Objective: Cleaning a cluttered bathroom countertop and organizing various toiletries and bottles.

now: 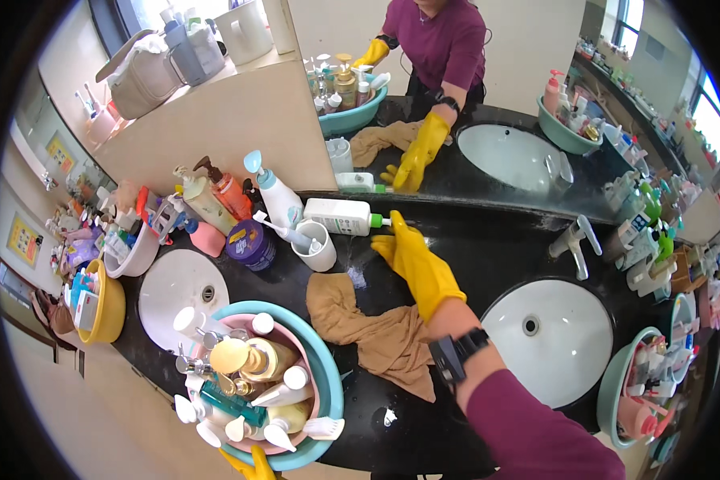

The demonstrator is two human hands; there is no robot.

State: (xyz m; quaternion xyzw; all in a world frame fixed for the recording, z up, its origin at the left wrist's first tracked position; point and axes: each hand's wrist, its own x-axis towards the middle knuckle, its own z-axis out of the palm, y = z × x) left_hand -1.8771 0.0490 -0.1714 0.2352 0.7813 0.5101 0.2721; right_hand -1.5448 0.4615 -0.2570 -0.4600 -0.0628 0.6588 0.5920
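Observation:
My right hand (417, 261), in a yellow rubber glove, reaches over the black countertop, fingers spread, beside the green nozzle of a white bottle (339, 216) lying on its side. Whether a fingertip touches the nozzle is unclear. Below my wrist a crumpled brown cloth (390, 342) lies on the counter. My left hand (253, 465), gloved too, is at the near rim of a blue basin (334, 396); its grip is partly hidden. Inside that basin sits a pink basin (312, 360) packed with pump bottles and tubes. A white cup (318, 255) holds an electric toothbrush (285, 233).
White sinks lie at left (183, 294) and right (549, 342), the right one beside a chrome faucet (576, 243). Bottles and a purple jar (250, 245) line the back left. A yellow basin (105, 306) and a green basin (621, 384) stand at the sides. A mirror (516, 72) rises behind.

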